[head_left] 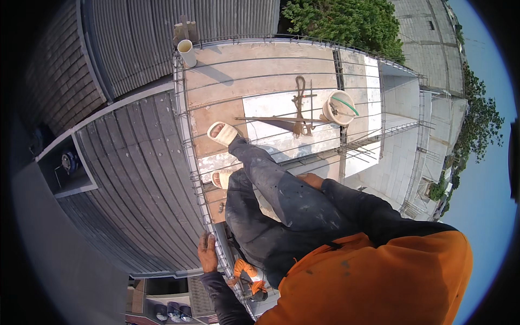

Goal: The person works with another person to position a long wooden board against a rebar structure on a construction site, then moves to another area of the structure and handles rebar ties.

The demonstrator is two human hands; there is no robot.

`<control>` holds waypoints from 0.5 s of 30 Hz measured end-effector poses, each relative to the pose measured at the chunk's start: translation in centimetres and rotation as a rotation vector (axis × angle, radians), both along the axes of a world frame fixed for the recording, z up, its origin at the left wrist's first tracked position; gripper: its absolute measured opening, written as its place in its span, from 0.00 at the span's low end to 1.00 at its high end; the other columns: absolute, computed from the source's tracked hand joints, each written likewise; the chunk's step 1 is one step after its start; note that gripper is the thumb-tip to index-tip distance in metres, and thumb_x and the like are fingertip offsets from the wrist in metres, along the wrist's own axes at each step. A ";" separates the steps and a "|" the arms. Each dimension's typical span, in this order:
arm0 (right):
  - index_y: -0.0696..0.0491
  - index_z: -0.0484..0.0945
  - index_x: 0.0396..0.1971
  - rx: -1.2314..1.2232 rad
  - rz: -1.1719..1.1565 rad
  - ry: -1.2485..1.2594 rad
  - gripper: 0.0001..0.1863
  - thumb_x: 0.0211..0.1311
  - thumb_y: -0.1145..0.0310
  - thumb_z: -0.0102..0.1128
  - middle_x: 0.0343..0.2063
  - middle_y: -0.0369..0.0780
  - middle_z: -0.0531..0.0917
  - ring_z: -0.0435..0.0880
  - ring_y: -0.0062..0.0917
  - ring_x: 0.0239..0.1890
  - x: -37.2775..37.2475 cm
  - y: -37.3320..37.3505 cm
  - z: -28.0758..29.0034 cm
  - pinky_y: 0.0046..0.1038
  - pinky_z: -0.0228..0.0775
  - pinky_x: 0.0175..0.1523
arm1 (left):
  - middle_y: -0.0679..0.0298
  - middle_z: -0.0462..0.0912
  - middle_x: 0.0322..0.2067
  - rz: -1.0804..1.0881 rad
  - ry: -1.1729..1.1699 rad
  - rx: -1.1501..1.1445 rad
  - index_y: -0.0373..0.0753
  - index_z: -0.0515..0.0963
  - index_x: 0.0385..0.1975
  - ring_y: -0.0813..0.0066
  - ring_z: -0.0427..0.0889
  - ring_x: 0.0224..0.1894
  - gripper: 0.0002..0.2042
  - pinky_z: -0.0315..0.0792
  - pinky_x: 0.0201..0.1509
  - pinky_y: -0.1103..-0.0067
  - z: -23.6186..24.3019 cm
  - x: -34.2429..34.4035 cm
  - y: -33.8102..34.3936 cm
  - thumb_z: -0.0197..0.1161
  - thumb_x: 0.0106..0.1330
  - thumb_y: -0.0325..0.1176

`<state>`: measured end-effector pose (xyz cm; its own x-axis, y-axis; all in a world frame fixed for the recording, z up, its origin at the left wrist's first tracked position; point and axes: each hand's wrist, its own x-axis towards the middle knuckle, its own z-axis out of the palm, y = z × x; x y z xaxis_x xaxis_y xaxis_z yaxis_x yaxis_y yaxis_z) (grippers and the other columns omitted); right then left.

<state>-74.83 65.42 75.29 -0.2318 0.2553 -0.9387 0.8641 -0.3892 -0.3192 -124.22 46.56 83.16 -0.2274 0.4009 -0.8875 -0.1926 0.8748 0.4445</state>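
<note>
Two bare hands; left hand (pixel 207 254) beside the steel-bar cage (pixel 196 176) edging the boards (pixel 260 65), fingers slightly bent, contact and grip cannot be told; right hand (pixel 310 180) past the thigh, fingers mostly hidden, open or closed cannot be told; risk, as judged: the lower sandal (pixel 226 177), near the cage, could snag on its bars and cost the person balance toward the drop; a careless foot could upset the bucket (pixel 326 105); materials: cage of thin rods with repeated ties; boards flat, tan and white, scuffed; bucket round, pale; wire bundle (pixel 299 108) looped, splayed at one end; neighbouring roof (pixel 135 184) grey, ribbed.
</note>
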 end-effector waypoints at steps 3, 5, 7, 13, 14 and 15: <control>0.53 0.80 0.55 0.063 -0.296 -0.008 0.25 0.71 0.49 0.56 0.46 0.43 0.86 0.86 0.33 0.45 0.1 -0.4 0.2 0.33 0.75 0.52 | 0.51 0.76 0.61 -0.037 0.138 0.033 0.27 0.66 0.67 0.65 0.75 0.61 0.29 0.67 0.65 0.74 0.7 -4.2 2.7 0.61 0.74 0.41; 0.55 0.83 0.49 -0.080 -0.475 -0.140 0.24 0.70 0.48 0.57 0.41 0.45 0.87 0.86 0.29 0.40 -2.2 3.2 1.6 0.31 0.76 0.47 | 0.49 0.77 0.59 -0.026 0.254 0.036 0.25 0.67 0.65 0.64 0.76 0.61 0.26 0.67 0.67 0.74 1.7 -5.3 5.6 0.58 0.76 0.38; 0.56 0.83 0.49 -0.042 -0.474 -0.178 0.25 0.68 0.49 0.56 0.45 0.48 0.86 0.84 0.36 0.48 -2.8 5.2 -2.0 0.34 0.74 0.53 | 0.50 0.78 0.57 -0.024 0.275 0.076 0.26 0.67 0.66 0.65 0.76 0.61 0.25 0.67 0.68 0.73 0.8 -4.8 6.1 0.57 0.76 0.36; 0.59 0.83 0.47 0.306 -0.084 -0.220 0.24 0.67 0.51 0.58 0.42 0.49 0.87 0.85 0.41 0.47 -1.3 9.3 -28.1 0.37 0.74 0.53 | 0.42 0.66 0.68 -0.266 0.084 -0.076 0.28 0.58 0.72 0.54 0.65 0.71 0.35 0.60 0.73 0.67 -5.4 4.8 7.3 0.63 0.71 0.41; 0.59 0.83 0.47 0.313 -0.081 -0.226 0.24 0.67 0.52 0.59 0.44 0.50 0.86 0.84 0.43 0.50 -1.9 10.6 -31.5 0.38 0.72 0.56 | 0.41 0.63 0.69 -0.335 0.064 -0.127 0.29 0.57 0.72 0.52 0.63 0.72 0.37 0.58 0.74 0.66 -7.0 6.4 5.6 0.64 0.69 0.42; 0.59 0.82 0.48 0.322 -0.074 -0.238 0.24 0.67 0.52 0.59 0.46 0.51 0.86 0.82 0.46 0.53 -2.0 11.7 -34.9 0.38 0.71 0.59 | 0.40 0.64 0.69 -0.413 0.112 -0.154 0.29 0.58 0.72 0.51 0.63 0.72 0.38 0.57 0.74 0.64 -7.9 8.1 5.9 0.66 0.67 0.42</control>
